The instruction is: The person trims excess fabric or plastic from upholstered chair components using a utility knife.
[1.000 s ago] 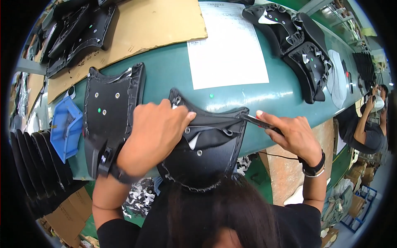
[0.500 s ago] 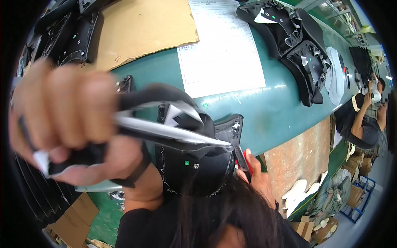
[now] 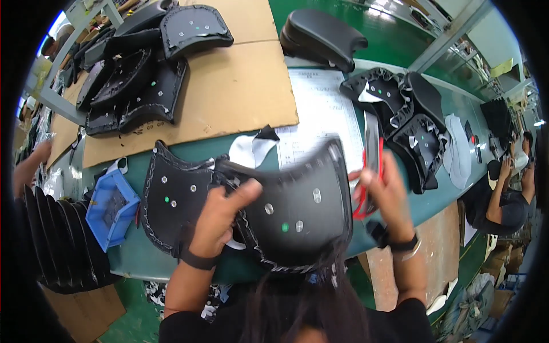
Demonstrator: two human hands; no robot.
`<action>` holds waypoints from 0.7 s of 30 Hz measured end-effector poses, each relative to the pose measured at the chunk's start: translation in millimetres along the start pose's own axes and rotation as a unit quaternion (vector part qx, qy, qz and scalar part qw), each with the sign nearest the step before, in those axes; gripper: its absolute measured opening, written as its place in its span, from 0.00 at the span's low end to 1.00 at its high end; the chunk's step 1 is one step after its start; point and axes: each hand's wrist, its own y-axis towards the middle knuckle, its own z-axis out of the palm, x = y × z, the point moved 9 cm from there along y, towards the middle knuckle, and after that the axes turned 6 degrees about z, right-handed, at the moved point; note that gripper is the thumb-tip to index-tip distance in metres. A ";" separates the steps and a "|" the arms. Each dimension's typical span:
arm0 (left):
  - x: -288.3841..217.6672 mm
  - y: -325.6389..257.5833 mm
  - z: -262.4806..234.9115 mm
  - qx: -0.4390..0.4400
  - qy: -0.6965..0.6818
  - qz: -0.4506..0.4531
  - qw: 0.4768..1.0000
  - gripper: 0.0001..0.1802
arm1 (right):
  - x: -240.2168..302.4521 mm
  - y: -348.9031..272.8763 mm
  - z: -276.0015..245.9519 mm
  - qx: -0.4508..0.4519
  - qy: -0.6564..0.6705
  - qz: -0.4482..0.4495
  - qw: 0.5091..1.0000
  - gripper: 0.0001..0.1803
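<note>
A black padded panel (image 3: 303, 206) with metal and green round fittings stands tilted in front of me, slightly blurred. My left hand (image 3: 220, 214) grips its left edge, thumb on top and fingers curled beneath. Beside the panel's right edge, my right hand (image 3: 386, 191) is closed around red-handled scissors (image 3: 372, 143), their grey blades pointing up; motion blurs their detail. To the left, a similar black panel (image 3: 180, 197) lies with its fittings upward. Behind the gripped panel, a white and black fabric scrap (image 3: 251, 147) rests on the green table (image 3: 223, 143).
A blue bin (image 3: 112, 208) sits at the left. Black padded pieces are piled on cardboard (image 3: 246, 74) at the far left. Paper sheets (image 3: 320, 103), a black cushion (image 3: 320, 37) and gathered black covers (image 3: 394, 97) lie farther back. A person (image 3: 506, 194) works at the right.
My left hand has let go of the black and white strip and taken hold of the panel. The panel has been raised and turned. The scissors have moved up and right; my view has shifted.
</note>
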 end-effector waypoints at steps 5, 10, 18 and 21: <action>-110.6 14.7 -47.2 -0.085 -0.200 0.318 0.923 0.28 | 59.0 159.4 -63.0 -0.100 0.061 -0.133 0.984 0.19; -68.2 -14.2 29.2 0.282 -0.078 0.090 0.952 0.22 | 38.0 262.9 -55.5 -0.039 0.248 -0.017 0.968 0.23; 43.4 -53.0 75.7 0.401 0.465 0.149 0.776 0.21 | 74.2 167.4 -29.0 0.056 0.157 -0.039 0.985 0.21; -53.7 -47.1 76.4 0.073 0.487 0.474 0.730 0.39 | 91.5 60.8 -26.4 0.032 0.016 -0.036 0.999 0.25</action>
